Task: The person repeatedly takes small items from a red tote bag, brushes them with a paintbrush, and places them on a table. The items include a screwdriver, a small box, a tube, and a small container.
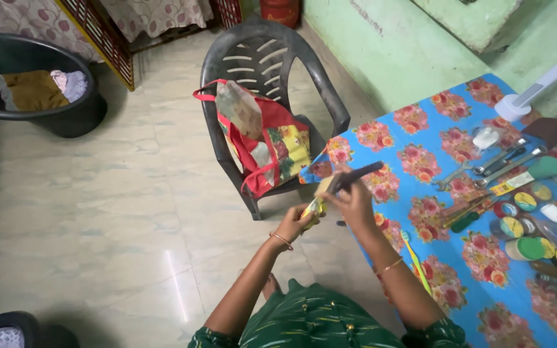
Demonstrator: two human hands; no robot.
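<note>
Seen from above, near the middle of the frame: left hand (293,223) clenched around a small yellow packet (314,205), its upper end poking out above the fingers. Right hand (354,201) just beside it, to the right, grasping a dark, slim tool (354,176) that slants up toward the right; exact kind too blurred to tell. Thin bangles on both wrists, green patterned sleeves at the bottom edge. Hands held over the left edge of a table under a blue flowered cloth (420,161), filling the right side of the frame.

On the cloth, below and right of the hands: a yellow-green toothbrush (416,260) lying lengthwise. Farther right: metal spanners (485,169) lying side by side, a cluster of small round tins (528,235) in green, yellow and blue, and a white fan base (517,106) at the upper right.

Upper centre: a dark plastic chair (262,58) on a pale tiled floor, with a red floral cloth bag (262,138) resting on its seat. Upper left: a black tub (40,109) with folded clothes inside.
</note>
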